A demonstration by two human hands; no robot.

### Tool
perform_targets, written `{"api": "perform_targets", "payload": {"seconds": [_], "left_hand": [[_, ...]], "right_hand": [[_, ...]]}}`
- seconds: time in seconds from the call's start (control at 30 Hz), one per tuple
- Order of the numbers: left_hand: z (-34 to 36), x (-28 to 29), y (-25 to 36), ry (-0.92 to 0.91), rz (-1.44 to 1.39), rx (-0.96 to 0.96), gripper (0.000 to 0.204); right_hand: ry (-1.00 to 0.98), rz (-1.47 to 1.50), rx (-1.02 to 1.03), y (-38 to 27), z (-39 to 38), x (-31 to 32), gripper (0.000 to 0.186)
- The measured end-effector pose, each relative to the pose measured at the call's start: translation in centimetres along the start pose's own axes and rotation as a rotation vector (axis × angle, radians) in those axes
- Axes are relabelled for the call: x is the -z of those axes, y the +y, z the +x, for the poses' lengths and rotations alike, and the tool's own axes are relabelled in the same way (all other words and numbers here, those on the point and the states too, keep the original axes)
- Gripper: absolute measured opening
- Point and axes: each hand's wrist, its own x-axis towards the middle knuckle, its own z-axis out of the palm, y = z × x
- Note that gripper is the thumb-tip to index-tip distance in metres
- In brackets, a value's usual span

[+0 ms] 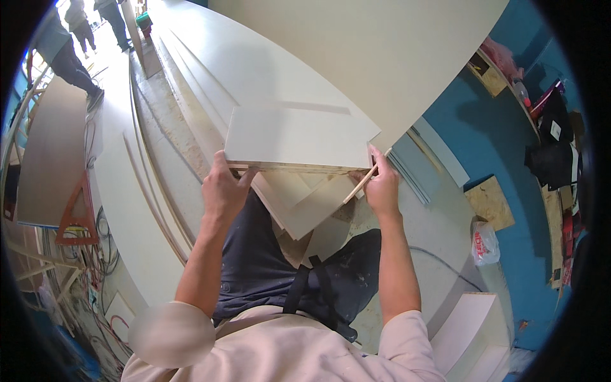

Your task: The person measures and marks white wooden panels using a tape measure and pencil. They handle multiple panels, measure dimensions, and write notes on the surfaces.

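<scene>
I hold a stack of pale cream rectangular boards [296, 137] flat in front of me, plywood edges facing me. My left hand [224, 188] grips the near left corner of the stack. My right hand [382, 184] grips the near right corner and also pinches a thin wooden strip [360, 184] that angles down to the left. More cream offcuts [312, 204] lie just below the stack, over my dark trousers.
Long cream panels [254, 63] and narrow strips [149, 191] lie on the dusty floor ahead and to the left. A red triangle square [75, 216] and tangled cables sit at left. Blue wall, shelves and a plastic bag [485, 245] are at right. People stand at far upper left.
</scene>
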Motion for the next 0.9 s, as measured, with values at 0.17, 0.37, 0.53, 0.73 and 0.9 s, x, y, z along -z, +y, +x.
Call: {"api": "perform_targets", "payload": {"seconds": [0.17,0.37,0.53,0.73,0.9], "left_hand": [[0.4,0.1,-0.2,0.006,0.106,-0.012,0.051],[0.6,0.3,-0.1,0.018,0.108,-0.008,0.049],[0.5,0.0,-0.4,0.021,0.132,-0.007,0.047],[0.6,-0.2,-0.9,0.048,0.027,-0.009,0.042],[0.9,-0.4,-1.9,0.052,-0.089,-0.036,0.039]], "right_hand": [[-0.038,0.041,0.000,0.5,0.2,0.2,0.071],[-0.055,-0.070,0.052,0.4,-0.7,-0.5,0.077],[-0.039,0.000,0.029,1.0,-1.2,-0.7,0.073],[0.073,-0.007,0.137,1.3,-1.8,-1.4,0.069],[0.058,0.244,0.054,1.5,-1.8,-0.9,0.061]]}}
